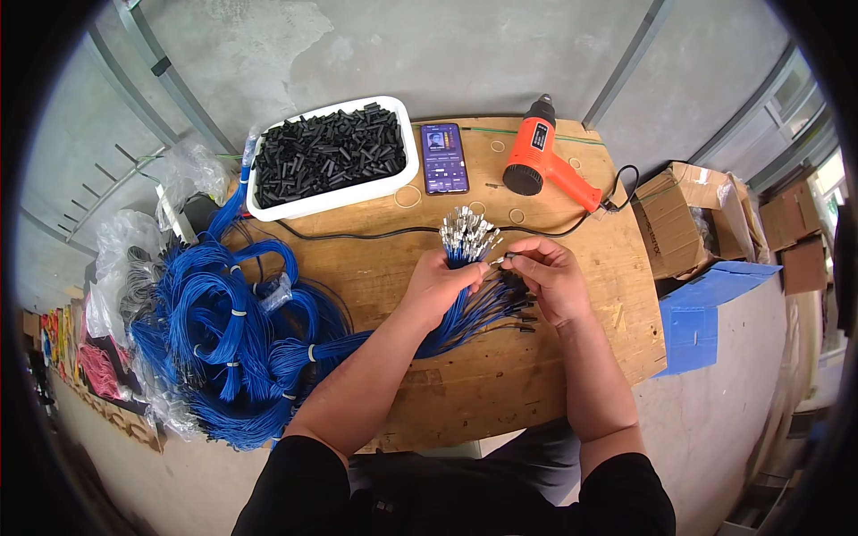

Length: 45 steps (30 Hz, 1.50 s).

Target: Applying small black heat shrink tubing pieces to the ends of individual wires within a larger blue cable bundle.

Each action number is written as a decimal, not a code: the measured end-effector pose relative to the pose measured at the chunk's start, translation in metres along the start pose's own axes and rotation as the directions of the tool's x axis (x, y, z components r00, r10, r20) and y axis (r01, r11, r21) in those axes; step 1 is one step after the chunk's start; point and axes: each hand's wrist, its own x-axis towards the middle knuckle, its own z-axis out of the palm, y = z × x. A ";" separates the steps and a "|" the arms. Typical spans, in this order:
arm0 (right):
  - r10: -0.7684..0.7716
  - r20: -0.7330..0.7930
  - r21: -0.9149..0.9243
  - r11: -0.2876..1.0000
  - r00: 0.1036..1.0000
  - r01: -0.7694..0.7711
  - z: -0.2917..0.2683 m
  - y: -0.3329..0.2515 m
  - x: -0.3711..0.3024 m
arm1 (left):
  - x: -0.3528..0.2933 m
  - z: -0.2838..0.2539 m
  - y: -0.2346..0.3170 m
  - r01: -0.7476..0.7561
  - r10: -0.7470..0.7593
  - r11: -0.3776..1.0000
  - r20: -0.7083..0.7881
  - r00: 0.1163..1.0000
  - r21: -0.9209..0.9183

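Observation:
My left hand (pixel 440 284) is closed round a bundle of blue wires (pixel 460 308), whose silver metal terminals (pixel 469 234) stick up above the fist. Beside it, my right hand (pixel 552 279) pinches a short black tube (pixel 510 256) between thumb and fingertips. The tube is close to the left thumb, by the end of a single wire; whether it sits on that wire is too small to tell. Under and between the hands, several wires with black-sleeved ends (pixel 517 299) fan out to the right over the wooden table (pixel 500 384).
Coils of blue wire (pixel 237 330) cover the table's left side. Behind them stands a white tub (pixel 335 207) heaped with black tubes (pixel 331 152). A phone (pixel 444 159) and an orange heat gun (pixel 541 152) lie at the back; a black cord (pixel 357 236) crosses the table. Cardboard boxes (pixel 670 228) stand right.

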 end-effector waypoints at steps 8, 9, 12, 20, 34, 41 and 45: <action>-0.014 0.015 -0.055 0.998 1.000 0.015 -0.001 0.000 -0.001 | 0.000 0.001 0.001 -0.031 0.031 1.000 0.007 0.999 -0.004; -0.014 0.014 -0.055 0.998 1.000 0.015 -0.001 0.001 -0.001 | 0.000 0.001 0.001 -0.022 0.022 1.000 0.003 1.000 -0.002; -0.011 0.019 -0.074 0.997 1.000 0.013 -0.001 0.002 -0.001 | 0.000 0.000 -0.001 -0.017 0.018 1.000 -0.002 1.000 0.005; -0.137 -0.016 -0.117 0.984 0.990 0.135 0.004 0.000 -0.005 | -0.001 -0.001 0.000 -0.008 0.007 1.000 0.027 1.000 0.030; -0.192 -0.011 -0.086 0.978 0.981 0.190 0.004 0.009 0.000 | -0.002 0.000 0.002 -0.007 0.006 1.000 0.020 1.000 0.023; -0.190 0.010 -0.058 0.980 0.982 0.191 0.005 0.011 0.001 | -0.001 -0.003 0.000 0.016 -0.017 0.998 0.025 1.000 0.055; -0.152 0.023 -0.071 0.986 0.988 0.154 0.005 0.008 0.000 | -0.002 -0.001 0.002 -0.003 0.000 0.999 0.047 0.999 0.048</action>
